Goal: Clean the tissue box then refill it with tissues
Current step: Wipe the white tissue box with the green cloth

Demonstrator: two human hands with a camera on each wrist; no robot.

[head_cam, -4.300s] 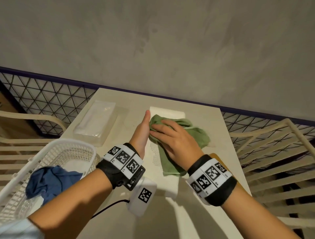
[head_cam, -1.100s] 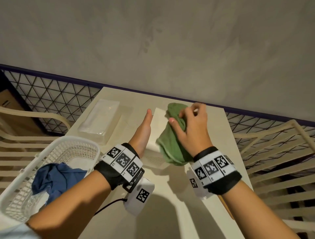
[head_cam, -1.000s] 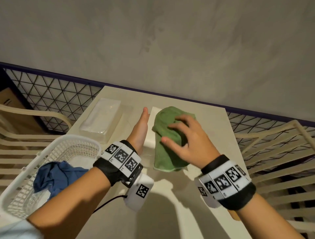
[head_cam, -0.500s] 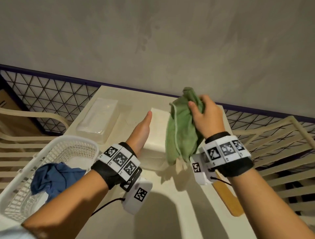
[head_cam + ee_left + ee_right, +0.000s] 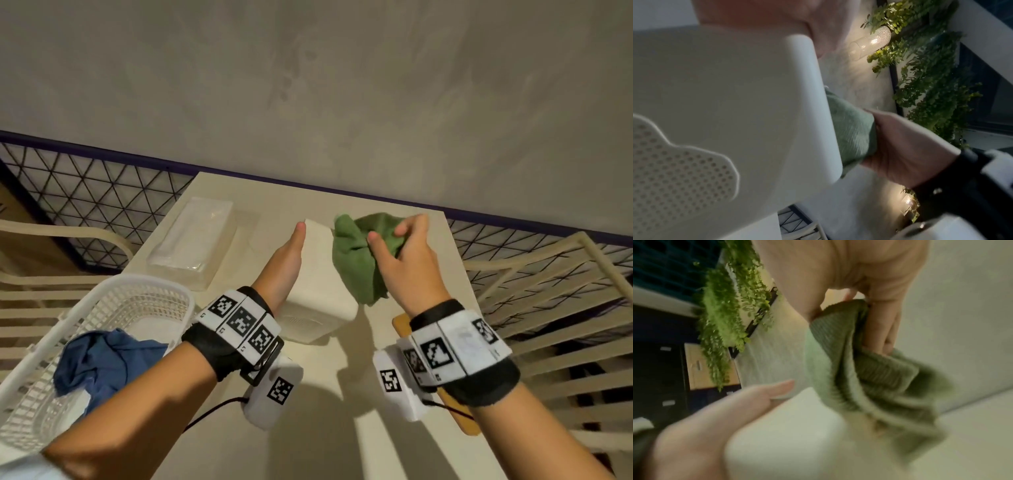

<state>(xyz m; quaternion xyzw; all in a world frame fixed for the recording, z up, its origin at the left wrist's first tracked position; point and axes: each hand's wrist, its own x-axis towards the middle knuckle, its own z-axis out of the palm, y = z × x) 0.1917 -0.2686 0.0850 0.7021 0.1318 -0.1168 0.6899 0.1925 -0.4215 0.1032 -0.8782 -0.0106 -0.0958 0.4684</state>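
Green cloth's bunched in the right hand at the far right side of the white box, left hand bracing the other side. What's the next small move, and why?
Probably drag the green cloth toward you along the tissue box right side. The right hand grips it at the far end, the left hand lies flat against the opposite side, and the tissue pack lies unopened.
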